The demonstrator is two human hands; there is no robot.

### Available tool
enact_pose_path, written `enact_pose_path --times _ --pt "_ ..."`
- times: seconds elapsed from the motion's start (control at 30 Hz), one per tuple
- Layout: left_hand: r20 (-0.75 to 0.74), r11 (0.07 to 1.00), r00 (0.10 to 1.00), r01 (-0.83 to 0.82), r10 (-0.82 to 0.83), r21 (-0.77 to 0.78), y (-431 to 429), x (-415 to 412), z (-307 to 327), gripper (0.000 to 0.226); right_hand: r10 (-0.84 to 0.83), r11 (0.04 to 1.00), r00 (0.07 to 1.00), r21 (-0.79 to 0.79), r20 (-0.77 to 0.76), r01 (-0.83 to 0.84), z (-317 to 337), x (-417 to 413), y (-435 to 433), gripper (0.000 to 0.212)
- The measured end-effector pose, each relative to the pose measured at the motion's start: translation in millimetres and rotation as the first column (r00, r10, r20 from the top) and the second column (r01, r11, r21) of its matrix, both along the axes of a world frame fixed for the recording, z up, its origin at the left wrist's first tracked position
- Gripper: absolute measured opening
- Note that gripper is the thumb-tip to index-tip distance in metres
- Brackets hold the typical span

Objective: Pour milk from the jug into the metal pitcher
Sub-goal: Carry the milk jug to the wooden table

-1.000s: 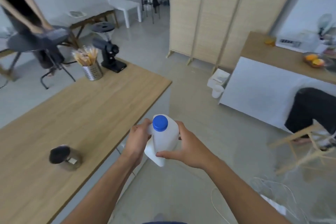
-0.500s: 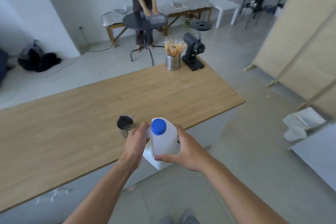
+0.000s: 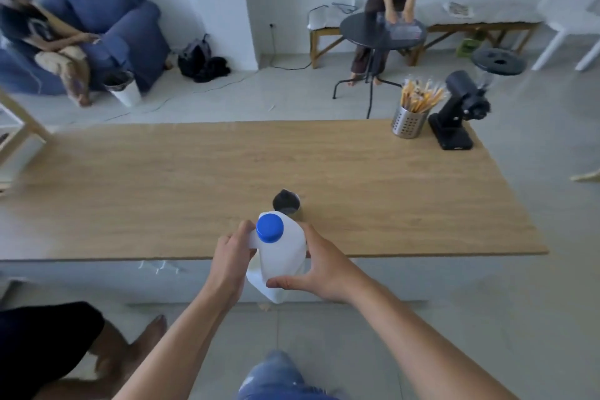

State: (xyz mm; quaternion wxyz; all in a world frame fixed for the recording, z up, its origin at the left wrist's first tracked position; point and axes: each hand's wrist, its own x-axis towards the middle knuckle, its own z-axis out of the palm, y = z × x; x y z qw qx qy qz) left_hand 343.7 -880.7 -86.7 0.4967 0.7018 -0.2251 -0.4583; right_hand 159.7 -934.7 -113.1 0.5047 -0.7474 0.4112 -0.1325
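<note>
Wooden desk: metal pitcher near front edge. Jug clamped between left hand and right hand, blue cap still on; could knock pitcher over.

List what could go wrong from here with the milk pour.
The blue cap is on the milk jug, so it must come off first; both the left hand and right hand are holding the jug, and freeing one could let it slip. The metal pitcher is small, unsteadied and partly hidden behind the jug, so milk could miss it or knock it over.
</note>
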Motion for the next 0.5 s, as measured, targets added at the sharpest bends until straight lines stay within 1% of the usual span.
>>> enact_pose_path --times 0.17,0.27,0.37,0.5 --pt "0.048 0.998 0.997 -0.062 0.061 0.023 -2 26 -13 0.038 0.095 0.995 0.995 0.007 -0.021 -0.095 -8 28 -15 0.115" --pt "0.071 0.994 0.992 -0.103 0.100 0.029 -9 42 -19 0.038 0.124 0.992 0.991 -0.006 -0.058 -0.124 -10 47 -28 0.107" --pt "0.055 0.991 0.990 -0.135 0.133 0.021 -21 62 -29 0.040 0.124 0.992 0.990 -0.030 -0.069 -0.126 -11 67 -42 0.106" --pt "0.028 0.985 0.986 -0.167 0.166 0.052 -42 89 -42 0.040 0.108 0.991 0.989 -0.064 -0.101 -0.115 -15 94 -63 0.108"
